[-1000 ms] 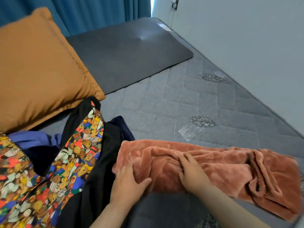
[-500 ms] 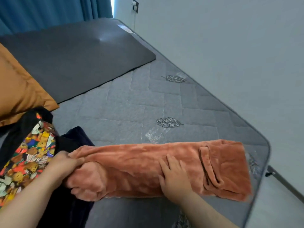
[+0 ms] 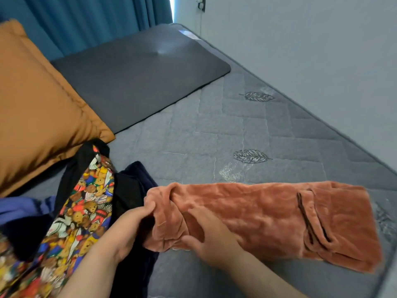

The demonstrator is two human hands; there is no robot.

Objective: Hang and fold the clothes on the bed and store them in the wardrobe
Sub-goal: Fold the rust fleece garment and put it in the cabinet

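Orange garment, long strip. Right hand has moved to its 9 o'clock end, pinching beside the gripping left hand: crosswise fold likely beginning.

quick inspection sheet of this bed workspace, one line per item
Surface: grey quilted mattress; a dark mat lies on its far part.
Job's things: rust plush garment lies as a long folded strip along the near edge; bear-print garment, navy garment and blue garment are heaped at the left.
Clutter: orange pillow beside the heap.
Grippers: left hand grips the strip's left end; right hand holds the same end, thumb at the near edge, fingers on top, slightly blurred.
Cables: a thin cord hangs from a wall socket at the far corner.
Surroundings: blue curtain, pale wall.
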